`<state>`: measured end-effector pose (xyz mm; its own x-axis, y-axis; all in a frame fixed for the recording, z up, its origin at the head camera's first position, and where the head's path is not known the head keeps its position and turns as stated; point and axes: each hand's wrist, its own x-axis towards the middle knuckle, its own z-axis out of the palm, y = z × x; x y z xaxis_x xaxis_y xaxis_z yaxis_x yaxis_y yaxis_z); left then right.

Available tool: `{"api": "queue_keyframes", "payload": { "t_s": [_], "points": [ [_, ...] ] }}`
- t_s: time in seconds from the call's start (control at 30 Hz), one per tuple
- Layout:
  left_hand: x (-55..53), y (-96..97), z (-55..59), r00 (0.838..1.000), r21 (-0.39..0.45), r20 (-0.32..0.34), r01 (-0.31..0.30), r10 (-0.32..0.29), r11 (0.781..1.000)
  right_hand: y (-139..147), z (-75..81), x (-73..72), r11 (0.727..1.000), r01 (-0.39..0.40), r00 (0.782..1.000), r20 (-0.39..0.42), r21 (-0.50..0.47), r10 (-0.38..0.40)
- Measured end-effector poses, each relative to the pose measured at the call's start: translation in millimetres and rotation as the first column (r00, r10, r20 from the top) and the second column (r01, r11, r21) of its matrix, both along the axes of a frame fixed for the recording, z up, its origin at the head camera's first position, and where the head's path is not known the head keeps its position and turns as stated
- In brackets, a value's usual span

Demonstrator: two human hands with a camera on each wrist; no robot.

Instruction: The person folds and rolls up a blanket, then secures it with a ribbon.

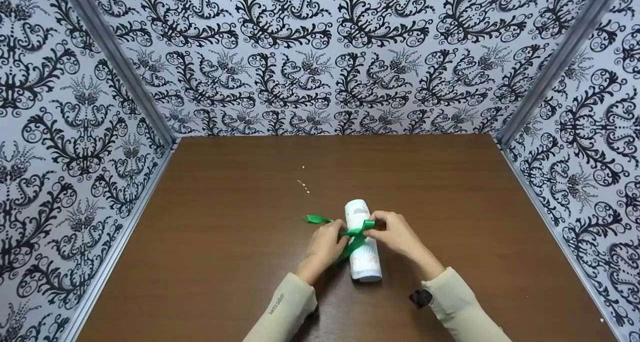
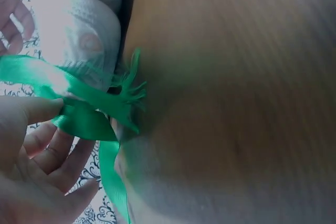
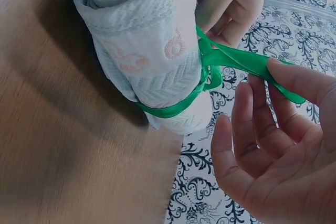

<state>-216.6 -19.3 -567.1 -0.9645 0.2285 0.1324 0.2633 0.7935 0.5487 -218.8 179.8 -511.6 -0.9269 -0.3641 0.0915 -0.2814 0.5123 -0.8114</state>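
A rolled white towel (image 1: 366, 264) with pale pink and bluish patterning lies lengthwise on the brown table. Round its middle runs a green ribbon (image 3: 170, 109), crossed at the side that faces the hands in the right wrist view. My right hand (image 1: 400, 234), to the right of the roll, pinches one ribbon end between thumb and fingers and draws it out taut. On the other side, my left hand (image 1: 324, 243) pinches a folded part of the ribbon (image 2: 86, 124) under its thumb. A frayed ribbon end (image 2: 131, 90) sticks out beyond that thumb.
Small pale crumbs (image 1: 304, 186) are scattered on the table (image 1: 225, 197) beyond the roll. Walls (image 1: 310, 57) with black scroll patterns close in the back and both sides. A dark watch-like object (image 1: 421, 298) sits at the right cuff.
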Motion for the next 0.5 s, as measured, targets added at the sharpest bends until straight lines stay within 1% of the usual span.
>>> {"api": "queue_keyframes", "payload": {
  "t_s": [0.1,0.2,0.27,0.37,0.43,0.5],
  "points": [
    [0.8,-5.8,3.1,0.998,0.079,0.055,0.000,-0.005,0.997,-0.8,0.6,0.7,1.000,0.011,1.000,0.022,0.002,-0.011],
    [1.9,-13.2,8.5,0.994,0.181,0.106,0.011,-0.030,0.983,-1.4,1.1,0.7,1.000,0.024,0.999,0.045,0.007,-0.024],
    [2.9,-19.1,12.0,0.990,0.255,0.124,0.029,-0.063,0.967,-1.9,1.5,0.9,1.000,0.028,0.998,0.051,0.010,-0.028],
    [5.2,-28.9,17.6,0.981,0.353,0.149,0.067,-0.127,0.933,-2.3,1.5,0.6,0.999,0.030,0.999,0.044,0.014,-0.031],
    [7.8,-35.2,21.3,0.970,0.400,0.174,0.087,-0.169,0.912,-2.4,1.6,0.6,0.999,0.031,0.999,0.040,0.016,-0.032],
    [11.0,-40.9,24.2,0.954,0.432,0.209,0.107,-0.215,0.895,-2.5,1.7,0.5,0.999,0.033,0.999,0.039,0.016,-0.033]
  ]
}}
